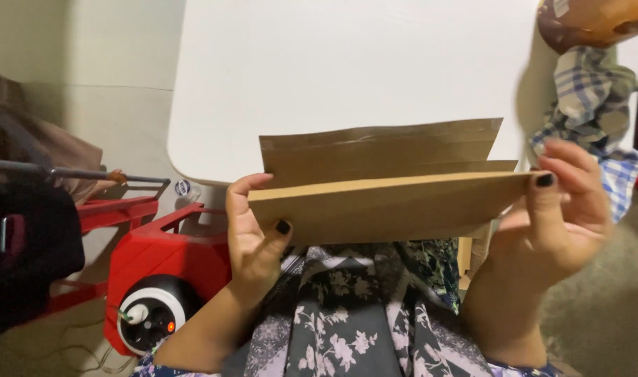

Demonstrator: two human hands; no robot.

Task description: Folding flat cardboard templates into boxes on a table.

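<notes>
L hand (252, 237) & R hand (566, 209) raised, fingers curled, thumbs fwd, both gripping.

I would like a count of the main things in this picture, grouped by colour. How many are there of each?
Brown: 1, the folded cardboard piece, held at its ends by the left hand and the right hand
White: 1, the table
Red: 1, the wheeled toy vehicle
Blue and white: 1, the checked cloth
Total: 4
</notes>
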